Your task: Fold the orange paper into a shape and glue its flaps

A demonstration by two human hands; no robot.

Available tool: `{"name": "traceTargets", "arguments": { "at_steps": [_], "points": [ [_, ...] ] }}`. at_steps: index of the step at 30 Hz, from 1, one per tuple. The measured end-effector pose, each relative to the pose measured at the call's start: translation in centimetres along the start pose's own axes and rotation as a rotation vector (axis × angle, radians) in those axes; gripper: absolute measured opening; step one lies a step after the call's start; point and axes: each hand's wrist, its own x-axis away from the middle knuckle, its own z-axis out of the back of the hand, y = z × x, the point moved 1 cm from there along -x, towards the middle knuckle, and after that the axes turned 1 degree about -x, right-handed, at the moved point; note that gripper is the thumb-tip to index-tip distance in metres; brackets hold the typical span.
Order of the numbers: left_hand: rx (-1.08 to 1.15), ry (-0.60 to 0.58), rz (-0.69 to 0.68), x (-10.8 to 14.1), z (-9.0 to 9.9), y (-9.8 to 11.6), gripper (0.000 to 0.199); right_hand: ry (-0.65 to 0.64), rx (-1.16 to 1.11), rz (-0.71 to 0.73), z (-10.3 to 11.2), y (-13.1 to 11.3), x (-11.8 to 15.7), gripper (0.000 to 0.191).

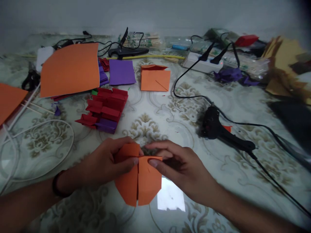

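Note:
A folded orange paper [148, 187] is held upright in front of me, with a slit down its middle and slanted lower corners. My left hand [114, 158] pinches its upper left part, thumb on the near face near the slit. On the other side, my right hand [177, 161] grips the top right edge between thumb and fingers; that flap is folded down along the top. Parts of the fingers behind the paper are hidden. Just beyond lies a red and purple folded-paper piece [107, 108]. Farther back stands another folded orange paper [155, 79].
A black glue gun [218, 127] lies at the right, its cord running to a white power strip [202, 61]. Orange sheets [70, 71], a purple square [122, 72] and a white cable [70, 149] lie left. Brown paper scraps [284, 55] are at back right.

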Motion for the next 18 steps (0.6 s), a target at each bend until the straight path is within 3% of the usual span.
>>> {"name": "traceTargets", "arguments": {
  "at_steps": [12,18],
  "points": [
    [-0.075,-0.011,0.098,-0.2,-0.5,0.3,0.031,-0.033,0.076,-0.013,-0.3,-0.9,-0.3,0.018],
    [-0.119,0.016,0.064,-0.1,-0.5,0.0,0.034,-0.081,0.065,-0.06,-0.1,-1.0,-0.4,0.033]
  ]
}}
